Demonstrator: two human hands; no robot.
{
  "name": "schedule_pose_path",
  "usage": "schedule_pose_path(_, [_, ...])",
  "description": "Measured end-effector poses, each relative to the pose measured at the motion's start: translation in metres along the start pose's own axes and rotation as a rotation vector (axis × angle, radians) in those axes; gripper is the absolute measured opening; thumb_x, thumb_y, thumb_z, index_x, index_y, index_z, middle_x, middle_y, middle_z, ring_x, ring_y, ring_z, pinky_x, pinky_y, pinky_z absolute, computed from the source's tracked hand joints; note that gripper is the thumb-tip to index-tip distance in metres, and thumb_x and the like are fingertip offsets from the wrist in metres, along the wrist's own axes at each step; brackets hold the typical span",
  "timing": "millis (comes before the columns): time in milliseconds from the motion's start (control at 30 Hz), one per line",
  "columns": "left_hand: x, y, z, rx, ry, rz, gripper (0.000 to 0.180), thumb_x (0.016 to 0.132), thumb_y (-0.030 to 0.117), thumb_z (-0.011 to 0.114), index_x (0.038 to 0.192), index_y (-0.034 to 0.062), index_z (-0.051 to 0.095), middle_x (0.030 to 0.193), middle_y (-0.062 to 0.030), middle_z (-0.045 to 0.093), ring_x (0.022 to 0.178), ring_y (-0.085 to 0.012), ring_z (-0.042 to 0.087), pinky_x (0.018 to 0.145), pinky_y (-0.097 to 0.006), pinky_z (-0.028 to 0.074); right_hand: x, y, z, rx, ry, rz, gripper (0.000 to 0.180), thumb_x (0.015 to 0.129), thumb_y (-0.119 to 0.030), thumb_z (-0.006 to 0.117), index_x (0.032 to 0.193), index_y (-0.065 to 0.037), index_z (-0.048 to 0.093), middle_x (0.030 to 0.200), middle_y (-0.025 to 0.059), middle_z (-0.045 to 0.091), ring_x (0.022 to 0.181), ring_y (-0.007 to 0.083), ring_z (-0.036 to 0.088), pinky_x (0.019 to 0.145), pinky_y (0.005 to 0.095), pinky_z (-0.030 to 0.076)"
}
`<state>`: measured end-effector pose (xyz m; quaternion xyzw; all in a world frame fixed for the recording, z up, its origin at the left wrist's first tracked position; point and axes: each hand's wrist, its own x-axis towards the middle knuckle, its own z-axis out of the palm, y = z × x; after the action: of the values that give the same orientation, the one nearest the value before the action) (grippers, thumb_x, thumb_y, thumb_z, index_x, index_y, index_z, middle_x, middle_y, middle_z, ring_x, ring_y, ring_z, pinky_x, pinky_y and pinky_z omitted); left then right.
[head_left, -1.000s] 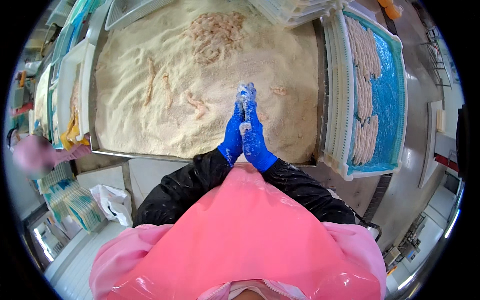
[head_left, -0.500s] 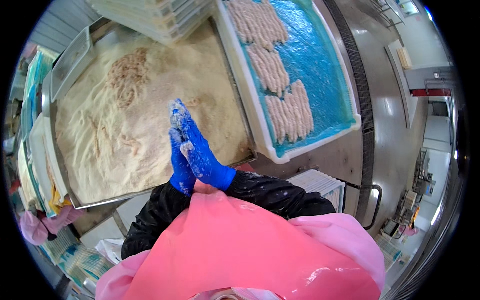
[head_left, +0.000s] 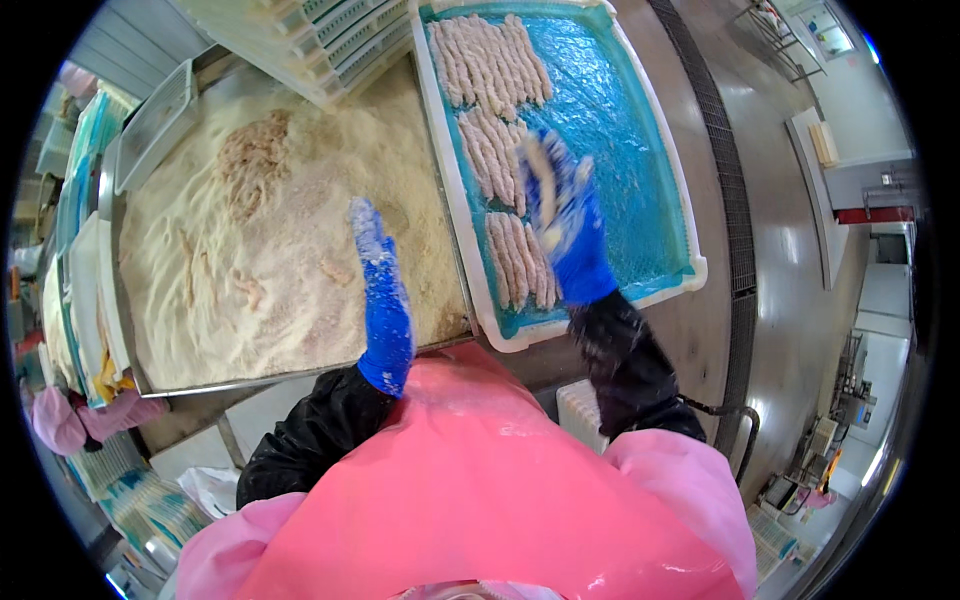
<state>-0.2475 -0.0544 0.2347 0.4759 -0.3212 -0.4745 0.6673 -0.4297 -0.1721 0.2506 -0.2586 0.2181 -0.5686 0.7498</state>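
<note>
My right hand [head_left: 563, 218], in a crumb-dusted blue glove, is over the blue-lined white tray [head_left: 648, 180] and holds a breaded strip [head_left: 545, 185], blurred by motion. Rows of breaded strips [head_left: 490, 70] lie in that tray, one row [head_left: 518, 262] just left of the hand. My left hand [head_left: 380, 280], also blue-gloved, is held flat with fingers straight above the breadcrumb bin [head_left: 260, 250], holding nothing. Unbreaded pieces [head_left: 255, 155] lie in a pile on the crumbs at the far side.
Stacked white trays [head_left: 320, 40] stand behind the crumb bin. A metal tray [head_left: 155, 125] sits at the bin's far left. A person's pink sleeve [head_left: 70, 420] shows at the left edge. A floor drain grate [head_left: 725, 180] runs right of the tray.
My hands, pressed together over the crumbs before, have parted. The right hand moved right over the blue tray with a strip; the left stayed above the crumbs.
</note>
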Motion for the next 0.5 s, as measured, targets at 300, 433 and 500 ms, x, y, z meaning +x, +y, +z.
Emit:
schedule_pose_path(300, [-0.012,-0.031,-0.112,0.194,0.238,-0.060,0.054,0.101,0.030,0.029,0.149,0.0117,0.010,0.155,-0.0033,0.011,0.143,-0.0180,0.009,0.114,-0.038,0.006,0.068,-0.015,-0.082,-0.838,-0.106,-0.073,0.059,0.102,-0.040,0.024,0.143,0.002,0.025,0.148,0.0145,0.029,0.137,0.0232,0.027,0.113,0.0331,0.016])
schedule_pose_path(433, [-0.017,-0.067,-0.183,0.434,0.293,0.024,0.051,0.098,0.014,0.037,0.144,0.0012,0.021,0.150,-0.0110,0.022,0.138,-0.0212,0.020,0.113,-0.032,0.015,0.025,-0.005,-0.004,-0.824,-0.007,-0.177,0.049,0.102,-0.030,0.031,0.138,0.003,0.034,0.140,0.0172,0.039,0.128,0.0252,0.040,0.108,0.0368,0.031])
schedule_pose_path(500, [-0.022,-0.084,-0.234,0.639,0.298,0.037,0.049,0.096,0.011,0.043,0.141,0.0002,0.029,0.146,-0.0130,0.030,0.136,-0.0223,0.027,0.111,-0.033,0.020,-0.003,0.021,0.056,-0.808,-0.019,-0.114,0.043,0.100,-0.028,0.039,0.129,0.004,0.046,0.123,0.0158,0.056,0.113,0.0236,0.054,0.093,0.0333,0.043])
